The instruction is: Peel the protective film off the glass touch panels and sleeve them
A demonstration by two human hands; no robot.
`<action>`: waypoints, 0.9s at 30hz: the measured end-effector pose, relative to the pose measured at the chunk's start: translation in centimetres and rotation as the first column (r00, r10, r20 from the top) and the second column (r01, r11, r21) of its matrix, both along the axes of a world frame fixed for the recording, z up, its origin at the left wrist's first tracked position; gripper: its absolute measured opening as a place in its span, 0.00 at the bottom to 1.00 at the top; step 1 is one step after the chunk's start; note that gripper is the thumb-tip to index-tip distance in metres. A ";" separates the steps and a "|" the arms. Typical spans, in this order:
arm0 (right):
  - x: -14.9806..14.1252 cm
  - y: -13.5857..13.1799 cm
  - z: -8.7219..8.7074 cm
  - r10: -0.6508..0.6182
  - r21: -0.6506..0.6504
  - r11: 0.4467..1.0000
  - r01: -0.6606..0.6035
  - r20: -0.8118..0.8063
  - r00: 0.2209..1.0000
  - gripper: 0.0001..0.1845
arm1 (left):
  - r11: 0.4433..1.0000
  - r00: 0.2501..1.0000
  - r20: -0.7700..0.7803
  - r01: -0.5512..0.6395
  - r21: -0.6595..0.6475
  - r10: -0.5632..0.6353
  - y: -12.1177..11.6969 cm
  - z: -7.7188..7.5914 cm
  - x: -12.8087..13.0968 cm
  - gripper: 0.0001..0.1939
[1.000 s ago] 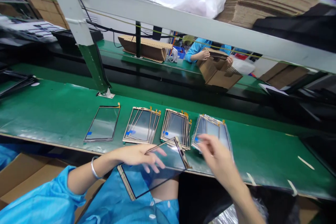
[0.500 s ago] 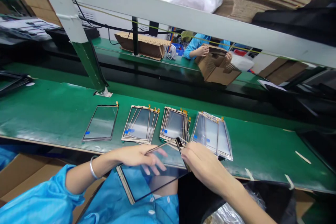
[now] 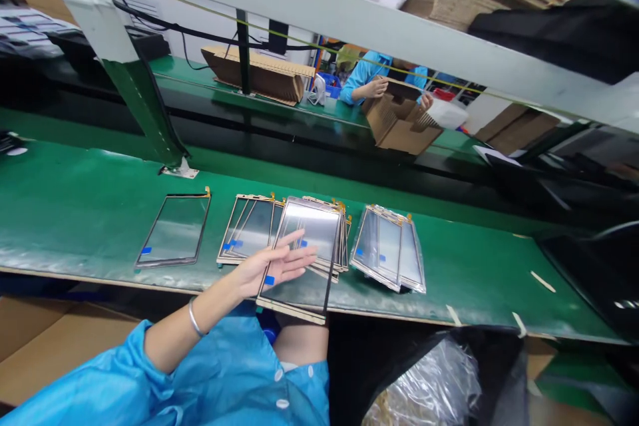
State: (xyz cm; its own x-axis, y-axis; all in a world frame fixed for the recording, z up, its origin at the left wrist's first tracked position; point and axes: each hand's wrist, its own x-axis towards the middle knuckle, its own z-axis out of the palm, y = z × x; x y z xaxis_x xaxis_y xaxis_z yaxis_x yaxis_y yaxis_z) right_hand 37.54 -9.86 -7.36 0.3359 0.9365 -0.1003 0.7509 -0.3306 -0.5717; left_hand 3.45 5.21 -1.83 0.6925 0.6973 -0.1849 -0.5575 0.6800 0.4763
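Observation:
My left hand (image 3: 274, 266), with a silver bangle at the wrist, holds a clear touch screen panel (image 3: 299, 293) with dark borders and a blue tab. The panel is tilted, its fingers spread and visible at the glass; it overlaps the panels behind. My right hand is out of view. On the green bench, a single touch panel (image 3: 174, 229) lies at the left. Nearer the middle is a fanned stack of panels (image 3: 249, 219), then another stack (image 3: 344, 239) partly hidden by the held panel. Right of these lie plastic-wrapped panels (image 3: 389, 246).
A green and white post (image 3: 130, 93) rises from the bench (image 3: 64, 206). Clear plastic wrap (image 3: 429, 386) fills a black bag below the bench edge at right. An open cardboard box (image 3: 54, 339) stands lower left. Across the divide, a co-worker's hands (image 3: 377, 88) handle a cardboard divider box (image 3: 399, 123).
My right hand has left the panel and gone out of view. The panel in my left hand has turned more upright and risen toward the stacks. The camera view has shifted slightly.

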 end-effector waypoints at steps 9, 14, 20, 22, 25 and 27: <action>-11.8 3.8 4.2 0.349 0.262 0.933 -0.245 -0.498 0.794 0.14 | 0.978 0.992 -0.097 -0.059 0.199 0.079 -1.7 2.0 1.2 0.26; -13.5 4.7 5.4 0.400 0.261 0.909 -0.325 -0.322 0.858 0.15 | 0.954 0.969 -0.165 -0.134 0.269 0.183 -2.6 2.7 0.6 0.26; -12.6 5.1 5.7 0.514 0.228 0.839 -0.494 -0.034 0.857 0.17 | 0.929 0.937 -0.256 -0.141 0.343 0.237 -3.6 3.4 0.6 0.26; -12.6 5.4 5.8 0.554 0.238 0.799 -0.552 0.064 0.830 0.18 | 0.926 0.929 -0.262 -0.165 0.341 0.261 -3.8 3.4 0.6 0.26; -13.2 5.9 6.1 0.589 0.296 0.742 -0.602 0.143 0.796 0.17 | 0.920 0.914 -0.263 -0.218 0.324 0.310 -3.8 3.2 0.6 0.26; -14.3 6.4 6.7 0.633 0.341 0.708 -0.618 0.082 0.770 0.17 | 0.909 0.903 -0.251 -0.259 0.327 0.348 -3.6 2.7 0.6 0.27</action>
